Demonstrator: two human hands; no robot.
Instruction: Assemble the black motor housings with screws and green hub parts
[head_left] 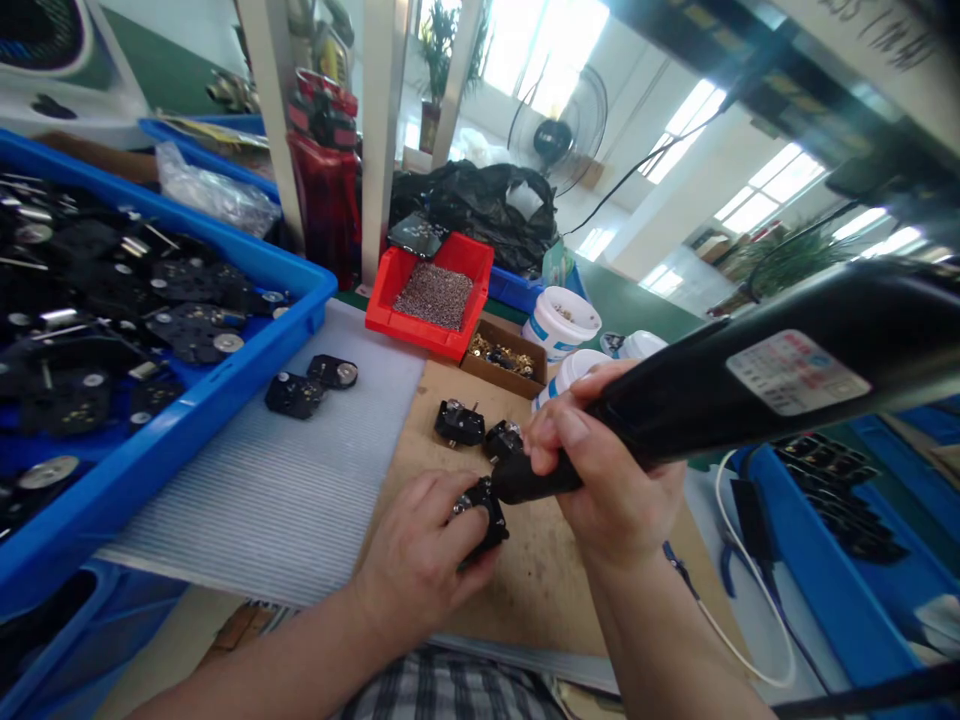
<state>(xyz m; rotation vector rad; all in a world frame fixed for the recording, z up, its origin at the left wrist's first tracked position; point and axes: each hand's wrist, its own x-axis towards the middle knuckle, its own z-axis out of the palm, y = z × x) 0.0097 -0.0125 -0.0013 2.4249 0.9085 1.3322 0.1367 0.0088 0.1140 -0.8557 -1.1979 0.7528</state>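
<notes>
With my left hand [427, 545] I grip a small black mechanical assembly [487, 520] on the brown board [540, 590], fingers wrapped round its sides. My right hand [607, 460] is closed around a black electric screwdriver [720, 370] with a white label, held at a slant. Its nose meets the upper right edge of the assembly; the tip itself is hidden. Just beyond my hands lie two more black assemblies, one in plain sight [459, 424] and one partly covered by my right hand [502, 440].
Left stands a blue tray [300, 325] of black parts, with a loose black part [311, 385] beside it. Behind are a red bin [390, 320] of tiny screws, a cardboard box [495, 382] of brass pieces and white tubs [547, 340]. Right, a blue tray [810, 580] and a white cable [780, 670].
</notes>
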